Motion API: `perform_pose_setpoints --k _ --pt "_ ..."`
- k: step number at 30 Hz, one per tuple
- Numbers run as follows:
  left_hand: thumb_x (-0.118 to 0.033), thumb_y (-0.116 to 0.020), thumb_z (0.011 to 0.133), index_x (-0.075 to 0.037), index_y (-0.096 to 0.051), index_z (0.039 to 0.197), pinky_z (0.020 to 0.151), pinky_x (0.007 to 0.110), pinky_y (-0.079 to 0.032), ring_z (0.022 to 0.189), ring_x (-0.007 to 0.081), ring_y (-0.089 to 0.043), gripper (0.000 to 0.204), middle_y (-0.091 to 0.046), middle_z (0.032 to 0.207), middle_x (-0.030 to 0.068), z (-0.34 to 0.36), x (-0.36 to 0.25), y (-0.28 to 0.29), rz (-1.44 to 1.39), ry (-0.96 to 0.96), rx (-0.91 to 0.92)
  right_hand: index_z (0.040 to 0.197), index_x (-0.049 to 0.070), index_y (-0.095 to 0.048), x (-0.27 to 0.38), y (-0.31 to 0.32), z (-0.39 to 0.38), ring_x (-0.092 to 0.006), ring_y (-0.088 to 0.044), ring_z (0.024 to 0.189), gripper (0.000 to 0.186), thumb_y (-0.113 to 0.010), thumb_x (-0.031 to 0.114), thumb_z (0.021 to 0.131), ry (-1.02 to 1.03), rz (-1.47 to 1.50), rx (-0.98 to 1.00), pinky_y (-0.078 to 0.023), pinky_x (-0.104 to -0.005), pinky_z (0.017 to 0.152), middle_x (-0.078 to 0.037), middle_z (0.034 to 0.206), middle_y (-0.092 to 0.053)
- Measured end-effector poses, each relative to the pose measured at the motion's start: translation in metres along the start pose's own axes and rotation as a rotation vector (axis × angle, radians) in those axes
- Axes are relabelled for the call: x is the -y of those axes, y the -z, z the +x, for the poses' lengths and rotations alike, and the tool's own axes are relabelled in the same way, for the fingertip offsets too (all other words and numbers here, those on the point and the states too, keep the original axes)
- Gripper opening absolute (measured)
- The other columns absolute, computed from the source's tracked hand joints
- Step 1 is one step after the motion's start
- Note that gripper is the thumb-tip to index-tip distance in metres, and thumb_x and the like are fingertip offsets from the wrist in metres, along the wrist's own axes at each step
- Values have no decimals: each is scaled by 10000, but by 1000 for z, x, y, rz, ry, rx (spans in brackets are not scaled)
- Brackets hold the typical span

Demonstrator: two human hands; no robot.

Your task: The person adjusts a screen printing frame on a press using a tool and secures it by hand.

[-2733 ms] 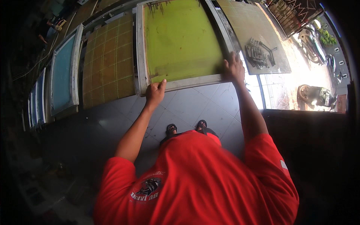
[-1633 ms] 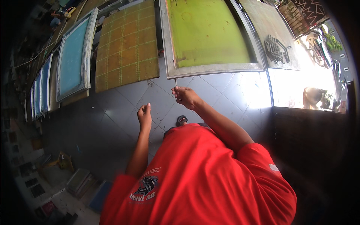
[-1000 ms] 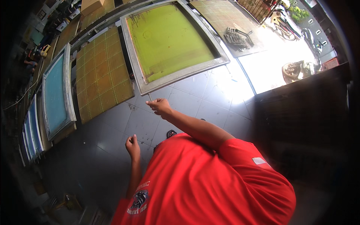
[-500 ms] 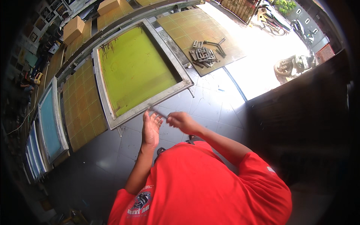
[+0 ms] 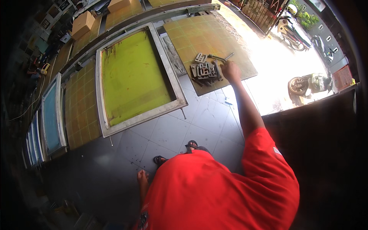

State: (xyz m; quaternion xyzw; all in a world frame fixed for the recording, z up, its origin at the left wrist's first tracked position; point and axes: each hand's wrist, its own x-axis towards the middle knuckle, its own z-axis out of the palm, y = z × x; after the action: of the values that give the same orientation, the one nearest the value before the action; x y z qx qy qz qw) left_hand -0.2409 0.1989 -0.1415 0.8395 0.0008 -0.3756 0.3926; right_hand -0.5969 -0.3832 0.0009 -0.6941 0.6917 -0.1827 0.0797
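My right hand (image 5: 231,72) reaches far right over a tan, grid-lined board, its fingers curled down beside a pile of metal hardware (image 5: 205,71). Whatever those fingers grip is hidden. Just beyond them lies a bent metal handle tool (image 5: 218,58), with flat slotted metal plates and dark rods heaped to its left. Low beside my body hangs my left hand (image 5: 142,177), fingers curled in, with nothing visible in it. A metal-framed printing screen (image 5: 143,123) with yellow-green mesh stands in front of me, apart from both hands.
The grid-lined board (image 5: 245,69) ends in a corner near my right arm. Bolts stick out below the screen frame. Further left are another tan board (image 5: 80,103) and a blue screen (image 5: 53,115). Cardboard boxes (image 5: 83,25) sit behind; motorbikes (image 5: 306,84) stand outside.
My right hand has moved from the screen's near edge, where it held a slim dark rod, to the hardware pile. My left hand has dropped back to my side.
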Motion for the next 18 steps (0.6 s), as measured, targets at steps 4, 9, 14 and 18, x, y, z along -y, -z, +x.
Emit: perform_pose_setpoints --k 4,9,14,18 --pt "-291 -509 935 -54 -533 1114 628 262 -440 789 126 -592 298 -580 989 46 -19 111 58 207 221 -63 1102 124 -603 -40 -14 46 -357 -603 964 338 -600 276 800 138 29 53 -485 -441 806 -196 1024 -629" --pt "-298 -508 935 -57 -535 1109 622 263 -440 785 128 -590 298 -582 980 46 -69 163 92 280 255 -20 1045 71 -558 -35 -30 62 -383 -612 944 270 -502 216 824 145 -168 208 -499 -467 766 -218 975 -633" --pt "-304 -507 934 -60 -536 1104 616 264 -439 780 130 -588 299 -583 972 46 -65 148 68 256 145 65 1046 33 -532 -51 -60 86 -408 -611 908 255 -453 189 860 149 -123 28 -492 -481 729 -240 952 -627" --pt "-310 -507 933 -62 -538 1100 612 265 -439 777 131 -587 300 -585 966 47 -48 114 46 256 47 147 1013 23 -522 -31 -21 59 -421 -616 834 199 -448 146 875 135 274 -341 -477 -480 680 -251 875 -625"
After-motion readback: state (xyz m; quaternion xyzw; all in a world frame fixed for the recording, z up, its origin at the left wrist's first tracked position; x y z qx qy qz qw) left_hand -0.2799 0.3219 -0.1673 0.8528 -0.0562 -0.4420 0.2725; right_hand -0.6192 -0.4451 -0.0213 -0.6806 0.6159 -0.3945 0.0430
